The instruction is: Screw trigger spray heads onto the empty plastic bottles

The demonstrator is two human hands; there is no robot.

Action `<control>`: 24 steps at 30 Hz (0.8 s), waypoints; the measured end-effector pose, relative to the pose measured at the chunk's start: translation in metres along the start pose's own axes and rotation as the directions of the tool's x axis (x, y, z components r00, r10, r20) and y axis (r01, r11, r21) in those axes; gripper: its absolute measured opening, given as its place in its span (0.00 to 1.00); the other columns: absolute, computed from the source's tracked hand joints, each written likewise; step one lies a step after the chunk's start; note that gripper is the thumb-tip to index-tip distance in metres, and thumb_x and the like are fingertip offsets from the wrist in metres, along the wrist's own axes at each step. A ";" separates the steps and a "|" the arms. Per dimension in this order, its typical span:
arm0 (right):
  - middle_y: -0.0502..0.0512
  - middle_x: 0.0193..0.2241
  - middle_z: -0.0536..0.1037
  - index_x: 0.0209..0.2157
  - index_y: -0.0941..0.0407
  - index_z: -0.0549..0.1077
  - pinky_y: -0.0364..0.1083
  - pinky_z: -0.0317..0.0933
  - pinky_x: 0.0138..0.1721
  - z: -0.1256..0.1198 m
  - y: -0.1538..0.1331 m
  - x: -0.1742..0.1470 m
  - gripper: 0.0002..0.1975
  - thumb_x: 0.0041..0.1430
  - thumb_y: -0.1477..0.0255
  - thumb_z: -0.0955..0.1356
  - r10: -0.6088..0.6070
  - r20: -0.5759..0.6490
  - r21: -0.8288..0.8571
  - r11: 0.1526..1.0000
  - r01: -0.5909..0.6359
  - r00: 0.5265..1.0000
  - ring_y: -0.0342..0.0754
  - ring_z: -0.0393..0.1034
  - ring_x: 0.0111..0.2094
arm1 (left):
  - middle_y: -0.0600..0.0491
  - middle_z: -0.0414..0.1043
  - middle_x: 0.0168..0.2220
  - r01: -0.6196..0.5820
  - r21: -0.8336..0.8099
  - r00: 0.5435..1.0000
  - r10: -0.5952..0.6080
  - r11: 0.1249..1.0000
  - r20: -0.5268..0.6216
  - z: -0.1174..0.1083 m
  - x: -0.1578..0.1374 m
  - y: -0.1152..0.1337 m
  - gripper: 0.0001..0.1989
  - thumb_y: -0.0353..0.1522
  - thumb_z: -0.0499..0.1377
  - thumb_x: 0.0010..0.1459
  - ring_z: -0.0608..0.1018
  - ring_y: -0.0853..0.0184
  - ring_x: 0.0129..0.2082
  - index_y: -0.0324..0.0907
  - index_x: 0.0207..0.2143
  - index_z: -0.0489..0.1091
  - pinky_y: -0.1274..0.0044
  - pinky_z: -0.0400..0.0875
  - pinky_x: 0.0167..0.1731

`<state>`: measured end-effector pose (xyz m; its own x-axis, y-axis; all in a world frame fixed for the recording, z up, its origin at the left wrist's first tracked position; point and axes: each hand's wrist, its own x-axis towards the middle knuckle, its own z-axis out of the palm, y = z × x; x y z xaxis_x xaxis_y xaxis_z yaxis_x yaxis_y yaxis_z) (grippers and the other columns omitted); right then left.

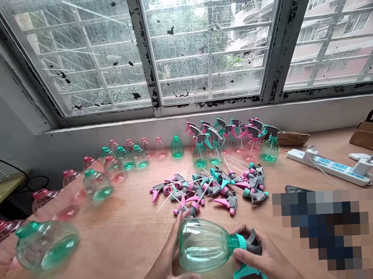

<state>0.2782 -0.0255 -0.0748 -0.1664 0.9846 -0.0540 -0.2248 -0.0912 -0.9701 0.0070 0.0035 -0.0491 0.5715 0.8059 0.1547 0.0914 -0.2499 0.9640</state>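
A clear green spray bottle (204, 244) lies sideways in front of me, its base to the left. A grey and teal spray head (253, 243) sits on its neck, with the teal trigger hanging below. My right hand (258, 252) is closed round the teal collar, thumb in front. At the base end, my left hand (170, 257) cups the bottle, its fingers along the bottom and thumb lower down. Just beyond lies a pile of loose spray heads (208, 188) in pink, teal and grey, some with thin white tubes.
Open green bottles (98, 185) and pink bottles (114, 170) stand in rows on the left and at the back. Several bottles with spray heads (215, 148) stand by the window wall. To the right are a power strip (328, 165), a phone (297, 188) and a brown box (367, 132).
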 end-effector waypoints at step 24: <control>0.49 0.21 0.78 0.37 0.56 0.71 0.43 0.64 0.27 -0.001 0.004 0.002 0.24 0.49 0.55 0.78 0.014 -0.018 0.007 1.000 -0.013 1.000 0.47 0.74 0.24 | 0.48 0.44 0.74 -0.034 0.183 0.999 0.038 0.983 -0.020 0.000 -0.003 -0.002 0.48 0.43 0.63 0.62 0.55 0.49 0.72 0.58 0.72 0.33 0.54 0.56 0.66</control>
<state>0.2776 -0.0241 -0.0787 -0.1519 0.9858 -0.0714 -0.2296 -0.1055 -0.9675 0.0050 0.0012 -0.0513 0.5584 0.8062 0.1956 0.2194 -0.3709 0.9024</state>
